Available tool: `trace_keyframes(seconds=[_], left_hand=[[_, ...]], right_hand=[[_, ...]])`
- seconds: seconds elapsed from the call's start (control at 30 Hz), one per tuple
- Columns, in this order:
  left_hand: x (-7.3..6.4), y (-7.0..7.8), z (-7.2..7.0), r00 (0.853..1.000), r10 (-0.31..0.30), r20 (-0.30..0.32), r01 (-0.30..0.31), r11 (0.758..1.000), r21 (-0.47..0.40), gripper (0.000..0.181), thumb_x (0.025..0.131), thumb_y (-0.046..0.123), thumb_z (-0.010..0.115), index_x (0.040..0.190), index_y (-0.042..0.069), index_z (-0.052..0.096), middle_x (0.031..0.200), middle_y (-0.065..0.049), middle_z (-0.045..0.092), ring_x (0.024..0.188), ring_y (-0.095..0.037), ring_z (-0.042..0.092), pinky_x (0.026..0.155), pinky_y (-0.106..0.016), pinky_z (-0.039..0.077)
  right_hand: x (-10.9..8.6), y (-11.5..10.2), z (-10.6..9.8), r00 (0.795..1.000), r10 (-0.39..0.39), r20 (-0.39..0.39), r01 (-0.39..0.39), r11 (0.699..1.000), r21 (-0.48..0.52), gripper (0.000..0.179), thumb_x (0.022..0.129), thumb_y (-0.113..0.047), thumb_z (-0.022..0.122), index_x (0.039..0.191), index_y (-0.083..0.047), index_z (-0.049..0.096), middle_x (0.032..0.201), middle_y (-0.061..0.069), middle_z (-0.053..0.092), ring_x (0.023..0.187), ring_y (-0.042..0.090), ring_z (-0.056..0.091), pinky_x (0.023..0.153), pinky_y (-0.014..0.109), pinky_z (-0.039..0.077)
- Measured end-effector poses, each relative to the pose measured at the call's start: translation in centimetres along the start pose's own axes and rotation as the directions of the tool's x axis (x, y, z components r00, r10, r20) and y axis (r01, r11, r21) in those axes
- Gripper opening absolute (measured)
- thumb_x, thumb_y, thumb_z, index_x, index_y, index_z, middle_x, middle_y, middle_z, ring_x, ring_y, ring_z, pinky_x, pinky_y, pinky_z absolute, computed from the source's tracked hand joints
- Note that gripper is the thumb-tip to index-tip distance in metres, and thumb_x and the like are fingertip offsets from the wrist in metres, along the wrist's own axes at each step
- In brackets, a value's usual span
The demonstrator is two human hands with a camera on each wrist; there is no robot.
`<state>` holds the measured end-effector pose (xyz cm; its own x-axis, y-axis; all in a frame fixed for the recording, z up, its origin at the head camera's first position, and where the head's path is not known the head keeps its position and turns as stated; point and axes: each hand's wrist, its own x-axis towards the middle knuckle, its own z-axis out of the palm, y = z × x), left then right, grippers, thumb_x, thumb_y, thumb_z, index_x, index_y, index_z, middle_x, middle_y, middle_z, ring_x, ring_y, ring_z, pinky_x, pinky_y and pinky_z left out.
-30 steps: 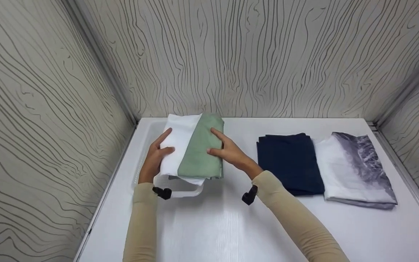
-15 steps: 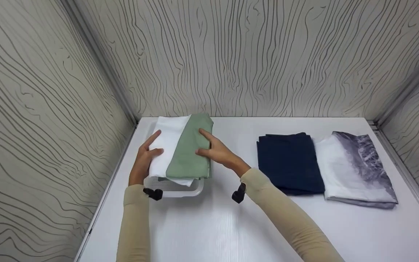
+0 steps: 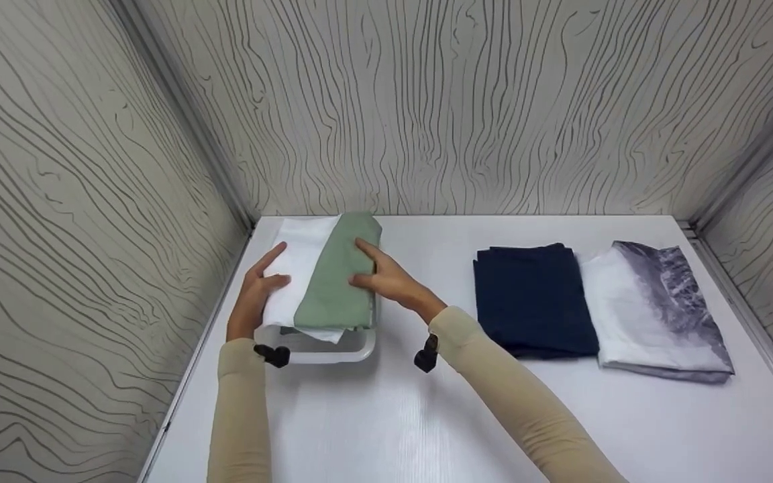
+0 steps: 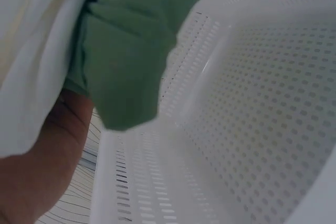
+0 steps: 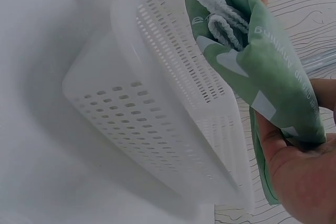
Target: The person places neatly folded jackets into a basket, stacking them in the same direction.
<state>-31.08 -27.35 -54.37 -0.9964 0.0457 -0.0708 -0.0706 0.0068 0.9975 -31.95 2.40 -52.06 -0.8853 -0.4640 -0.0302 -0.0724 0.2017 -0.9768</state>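
Note:
A folded white-and-green garment (image 3: 335,288) is held level between my two hands, over a white plastic basket (image 3: 333,357). My left hand (image 3: 248,298) grips its white left side, thumb on top. On the green right side, my right hand (image 3: 396,280) pinches the edge, thumb above and fingers beneath. From the right wrist view, the green cloth (image 5: 278,72) shows white lettering and a rolled white, textured fabric tucked inside its fold. The left wrist view shows the perforated basket interior (image 4: 273,93) below the hanging green cloth (image 4: 126,72), with no cloth lying in the visible part.
A folded navy garment (image 3: 534,302) lies on the white table (image 3: 386,416), right of the basket. Beside it is a folded white-and-grey patterned garment (image 3: 655,315). Wood-grain patterned panels (image 3: 427,107) enclose the table at the back and both sides.
Both hands have carried the white-and-green garment leftward, so it now sits more squarely over the basket. The navy and white-and-grey garments have stayed put.

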Motion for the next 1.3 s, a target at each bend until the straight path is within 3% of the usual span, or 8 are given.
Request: trace_keyframes(seconds=[0.37,0.57,0.9,1.13,1.3], left_hand=[[0.1,-0.6,-0.7,0.998,-0.058,-0.037,0.06,0.997,0.048,0.078,0.092,-0.004,0.06,0.164,0.025,0.046,0.173,-0.005,0.034,0.153,-0.027,0.037,0.124,-0.049,0.034],[0.3,-1.3,-0.9,0.994,-0.067,-0.08,0.077,0.989,0.126,0.081,0.091,-0.004,0.06,0.166,0.018,0.04,0.178,-0.008,0.025,0.164,-0.03,0.021,0.133,-0.053,0.021],[0.5,-1.8,-1.0,0.995,-0.062,-0.079,0.082,0.956,0.281,0.081,0.09,-0.006,0.058,0.167,0.011,0.038,0.177,-0.011,0.026,0.167,-0.032,0.013,0.135,-0.052,0.013],[0.7,-1.8,-0.5,0.992,-0.119,-0.05,0.129,0.908,0.399,0.086,0.091,-0.007,0.054,0.17,0.007,0.024,0.179,-0.017,0.016,0.167,-0.038,0.006,0.134,-0.057,0.011],[0.9,-1.8,-0.2,0.98,-0.188,-0.061,0.196,0.874,0.444,0.087,0.095,0.0,0.056,0.172,0.01,0.016,0.179,-0.021,0.009,0.166,-0.044,0.004,0.132,-0.063,0.015]], right_hand=[[0.6,1.0,1.1,0.999,0.041,-0.008,-0.041,0.999,-0.031,0.086,0.099,-0.016,0.07,0.171,-0.013,0.024,0.177,0.021,0.018,0.164,0.039,0.02,0.131,0.054,0.026],[0.5,1.5,1.5,0.998,0.062,-0.001,-0.062,0.995,-0.077,0.082,0.099,-0.016,0.067,0.17,-0.011,0.026,0.176,0.022,0.022,0.163,0.04,0.025,0.129,0.053,0.031],[0.5,1.6,2.0,0.998,0.058,0.021,-0.053,0.977,-0.206,0.072,0.102,-0.012,0.063,0.167,-0.002,0.032,0.173,0.021,0.031,0.161,0.038,0.03,0.129,0.05,0.033],[0.1,1.2,2.6,1.0,0.02,0.001,-0.018,0.927,-0.376,0.06,0.1,-0.007,0.063,0.156,0.007,0.046,0.159,0.026,0.05,0.147,0.038,0.052,0.119,0.05,0.047],[-0.4,0.4,3.2,0.991,-0.045,-0.123,-0.024,0.862,-0.506,0.041,0.096,0.0,0.063,0.136,0.01,0.064,0.141,0.026,0.062,0.126,0.038,0.065,0.102,0.049,0.057]])
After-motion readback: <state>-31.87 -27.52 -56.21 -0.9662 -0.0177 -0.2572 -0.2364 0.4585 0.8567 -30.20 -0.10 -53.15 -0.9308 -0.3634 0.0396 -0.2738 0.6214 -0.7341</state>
